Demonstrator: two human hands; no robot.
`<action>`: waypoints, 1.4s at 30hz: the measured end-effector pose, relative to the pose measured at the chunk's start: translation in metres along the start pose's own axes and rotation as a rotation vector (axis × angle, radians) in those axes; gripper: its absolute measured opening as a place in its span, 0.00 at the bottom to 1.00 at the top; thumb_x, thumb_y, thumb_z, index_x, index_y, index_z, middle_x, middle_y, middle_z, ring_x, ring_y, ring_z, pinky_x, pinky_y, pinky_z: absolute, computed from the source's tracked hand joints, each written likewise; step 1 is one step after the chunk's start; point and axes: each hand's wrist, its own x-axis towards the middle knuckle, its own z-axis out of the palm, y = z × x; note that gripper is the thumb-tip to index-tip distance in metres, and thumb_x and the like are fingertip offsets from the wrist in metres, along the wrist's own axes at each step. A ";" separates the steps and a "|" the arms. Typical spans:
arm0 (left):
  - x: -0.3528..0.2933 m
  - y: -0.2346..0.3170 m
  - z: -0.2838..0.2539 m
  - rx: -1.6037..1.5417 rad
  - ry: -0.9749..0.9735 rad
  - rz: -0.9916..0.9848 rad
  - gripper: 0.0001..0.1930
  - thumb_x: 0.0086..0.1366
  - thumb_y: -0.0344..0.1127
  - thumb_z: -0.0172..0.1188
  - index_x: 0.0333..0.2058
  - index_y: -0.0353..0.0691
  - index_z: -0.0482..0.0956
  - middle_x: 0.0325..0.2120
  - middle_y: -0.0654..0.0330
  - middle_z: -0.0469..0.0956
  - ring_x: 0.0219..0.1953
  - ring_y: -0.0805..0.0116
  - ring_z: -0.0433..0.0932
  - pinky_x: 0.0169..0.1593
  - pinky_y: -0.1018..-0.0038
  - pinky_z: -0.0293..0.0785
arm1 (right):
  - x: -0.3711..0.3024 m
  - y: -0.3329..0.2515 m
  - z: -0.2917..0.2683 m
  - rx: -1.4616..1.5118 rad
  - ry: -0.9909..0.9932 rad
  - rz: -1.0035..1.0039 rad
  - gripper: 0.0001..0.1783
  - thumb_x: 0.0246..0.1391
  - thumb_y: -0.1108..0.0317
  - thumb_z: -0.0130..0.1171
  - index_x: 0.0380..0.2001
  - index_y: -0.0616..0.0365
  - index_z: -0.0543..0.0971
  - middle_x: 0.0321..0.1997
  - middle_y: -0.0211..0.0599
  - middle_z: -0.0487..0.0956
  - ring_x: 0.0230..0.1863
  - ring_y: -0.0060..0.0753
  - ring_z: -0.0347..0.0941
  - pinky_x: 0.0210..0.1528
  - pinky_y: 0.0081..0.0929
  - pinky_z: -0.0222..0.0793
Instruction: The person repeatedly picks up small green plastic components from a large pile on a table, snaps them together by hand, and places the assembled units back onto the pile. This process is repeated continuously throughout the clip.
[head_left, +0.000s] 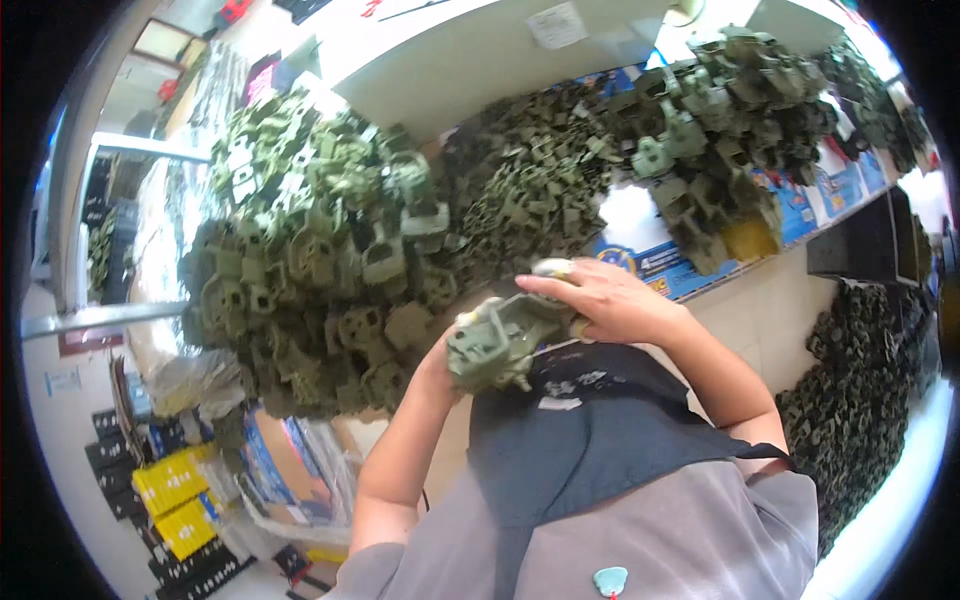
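An olive-green moulded plastic part (483,349), hollow and box-like with openings like a toy vehicle shell, is held in front of my dark apron. My left hand (440,368) grips its left end from the side, its fingers mostly hidden behind the part. At the other end, my right hand (612,302) curls over the part's far right side, with its thumb and fingers around the edge. White coverings show on some fingertips. Just beyond my left hand hangs a big pile of similar green parts (365,262).
More green parts (735,100) are heaped along the bench, over a blue printed sheet (650,255). A pale panel (480,70) stands behind them. Dark parts (845,400) are piled at the right. Lower left hold yellow boxes (178,490) and a plastic-wrapped carton (290,460).
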 end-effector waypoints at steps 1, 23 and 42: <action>-0.006 -0.001 0.019 0.089 0.043 0.084 0.21 0.66 0.43 0.39 0.53 0.40 0.66 0.48 0.55 0.72 0.46 0.63 0.73 0.45 0.67 0.73 | -0.003 0.008 0.005 -0.001 0.112 -0.061 0.48 0.28 0.81 0.56 0.60 0.45 0.58 0.49 0.45 0.70 0.47 0.48 0.67 0.49 0.34 0.64; 0.010 -0.063 0.050 0.906 0.265 0.599 0.52 0.47 0.22 0.63 0.62 0.44 0.33 0.49 0.50 0.64 0.51 0.60 0.68 0.52 0.69 0.67 | -0.039 -0.009 0.103 0.554 0.605 0.260 0.43 0.40 0.71 0.51 0.63 0.55 0.51 0.59 0.53 0.60 0.60 0.50 0.57 0.62 0.35 0.48; -0.018 -0.008 -0.022 -0.275 -0.213 0.321 0.32 0.62 0.60 0.43 0.53 0.38 0.64 0.46 0.46 0.69 0.42 0.49 0.75 0.50 0.49 0.69 | -0.078 0.141 0.134 -0.211 0.539 0.869 0.42 0.43 0.62 0.61 0.61 0.55 0.55 0.56 0.60 0.59 0.56 0.60 0.57 0.57 0.43 0.56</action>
